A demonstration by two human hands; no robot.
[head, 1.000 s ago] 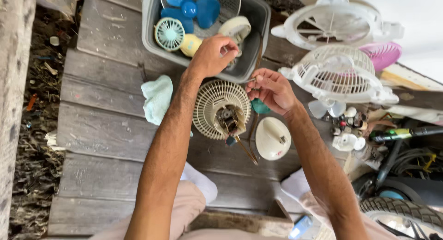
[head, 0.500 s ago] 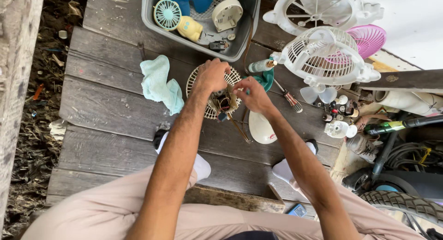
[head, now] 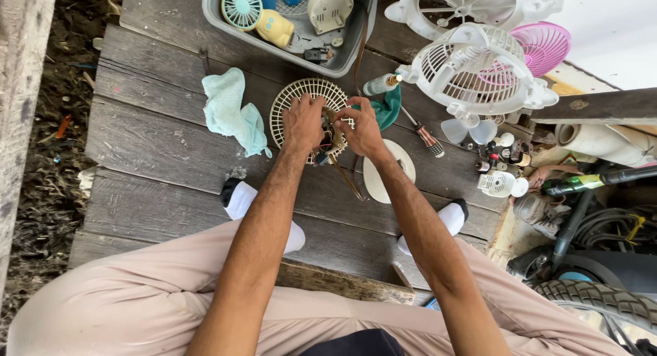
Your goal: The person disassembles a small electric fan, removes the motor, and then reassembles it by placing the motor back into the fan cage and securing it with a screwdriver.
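Observation:
A cream round fan grille (head: 301,96) lies flat on the grey wooden planks (head: 150,157), with a small motor and wires (head: 332,138) at its centre. My left hand (head: 303,122) rests over the grille, fingers closed on the motor's left side. Opposite it, my right hand (head: 361,129) pinches the motor from the right. A white round cover (head: 397,175) lies just right of my right wrist. Beyond it lies a screwdriver (head: 426,136) with a dark handle.
A grey bin (head: 270,49) at the top holds a small teal fan (head: 241,6), a yellow part and a cream housing. A light green cloth (head: 233,113) lies left of the grille, a teal cloth (head: 391,106) right. White fan cages (head: 479,72), a pink grille (head: 545,45), small bottles and a tyre (head: 595,298) crowd the right.
My left hand came down from the bin onto the grille. Both hands now meet at the motor. The view has pulled back, showing my legs.

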